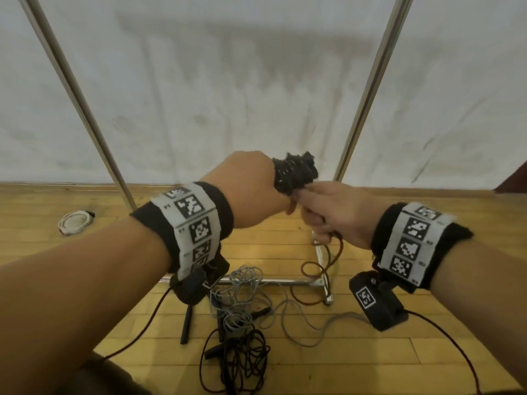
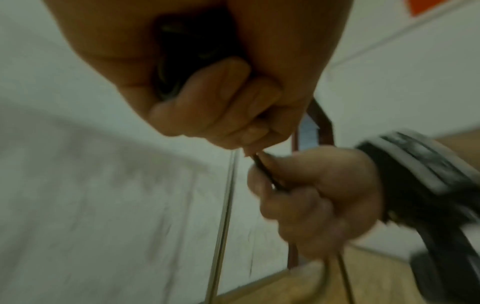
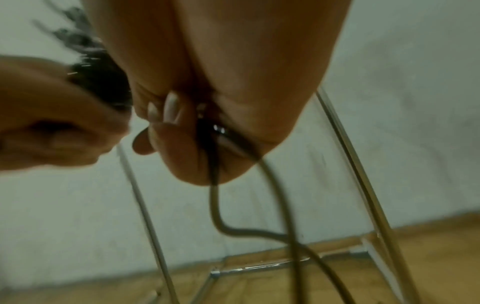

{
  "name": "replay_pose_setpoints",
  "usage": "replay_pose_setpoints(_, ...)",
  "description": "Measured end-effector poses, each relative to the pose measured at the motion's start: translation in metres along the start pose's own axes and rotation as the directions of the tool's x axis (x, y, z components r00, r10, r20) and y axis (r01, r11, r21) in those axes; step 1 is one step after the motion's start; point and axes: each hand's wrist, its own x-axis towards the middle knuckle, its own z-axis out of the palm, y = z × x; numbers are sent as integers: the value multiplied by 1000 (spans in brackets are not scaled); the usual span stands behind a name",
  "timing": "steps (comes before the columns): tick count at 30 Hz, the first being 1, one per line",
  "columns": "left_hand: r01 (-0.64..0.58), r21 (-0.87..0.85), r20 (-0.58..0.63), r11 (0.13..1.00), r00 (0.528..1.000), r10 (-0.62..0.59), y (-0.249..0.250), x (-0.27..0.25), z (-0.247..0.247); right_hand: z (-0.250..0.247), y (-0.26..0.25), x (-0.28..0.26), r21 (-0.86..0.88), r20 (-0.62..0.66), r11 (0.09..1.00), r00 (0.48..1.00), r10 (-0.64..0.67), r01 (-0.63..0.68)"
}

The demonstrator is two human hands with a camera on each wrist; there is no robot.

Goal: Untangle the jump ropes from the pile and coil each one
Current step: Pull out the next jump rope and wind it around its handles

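Here, view by view, is what we see.

Head view, left hand: our left hand is raised at chest height, fingers wrapped round a dark coil of jump rope that sticks out past the knuckles.
Head view, right hand: our right hand meets the left just below the coil, fingers curled round the brown rope, which drops from the fist to the floor in loose loops.
Head view, pile: the tangled pile of grey and black ropes with black handles lies on the wooden floor below our wrists.
Head view, finished coil: a white coiled rope sits on the floor to the far left, well apart from the pile.
Head view, frame: a metal frame stands before a white sheet, its base bar just behind the pile.

Left wrist view: we see the left hand closed on the dark coil, and the right hand below it pinching a thin strand; the picture is blurred.

Right wrist view: we see the right hand gripping the rope, which hangs out of the fist in two strands toward the floor; the left hand is beside it, holding the dark coil.
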Motion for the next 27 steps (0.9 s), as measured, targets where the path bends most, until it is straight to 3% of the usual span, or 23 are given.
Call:
replay_pose_setpoints(1,56,5,8,998,998,-56,-3,4,-1,4,-1,-1,-183,13,983,1000,-2,5)
replay_pose_setpoints(2,90,29,24,995,996,-91,-6,7,0,8,-4,-3,-421,27,907,1000,-16,26)
replay_pose_setpoints(4,106,139,85,985,989,-119,-7,11,8,17,-11,-6,-784,103,613,994,-33,101)
replay_pose_setpoints(7,6,353,229,936,969,-92,1,10,26,25,-28,-15,-936,154,314,987,-48,162)
replay_pose_setpoints(9,-134,398,339,908,941,-10,6,8,35,22,-39,-20,-960,185,192,977,-102,202)
replay_pose_setpoints(11,-284,386,415,878,903,110,9,3,37,13,-46,-24,-951,176,230,974,-141,205)
replay_pose_setpoints(14,-443,350,434,825,858,276,11,-3,32,-5,-43,-23,-855,89,492,980,-180,168)
replay_pose_setpoints(16,-473,326,411,818,851,327,9,-5,27,-10,-38,-20,-760,71,634,987,-141,146)
replay_pose_setpoints(19,-477,376,322,794,871,370,3,-8,18,-8,-32,-16,-725,161,677,987,-18,131)
replay_pose_setpoints(21,-438,441,210,783,899,385,-3,-8,13,-10,-30,-15,-695,170,706,985,-23,136)
replay_pose_setpoints(24,-275,385,-145,881,925,352,-14,-2,12,-16,-27,-13,-548,50,828,993,-112,121)
replay_pose_setpoints(26,-125,177,-311,976,934,176,-22,3,13,-19,-24,-9,-451,-96,887,983,-158,98)
replay_pose_setpoints(27,-43,30,-302,999,952,50,-25,3,13,-18,-21,-6,-421,-174,904,971,-166,80)
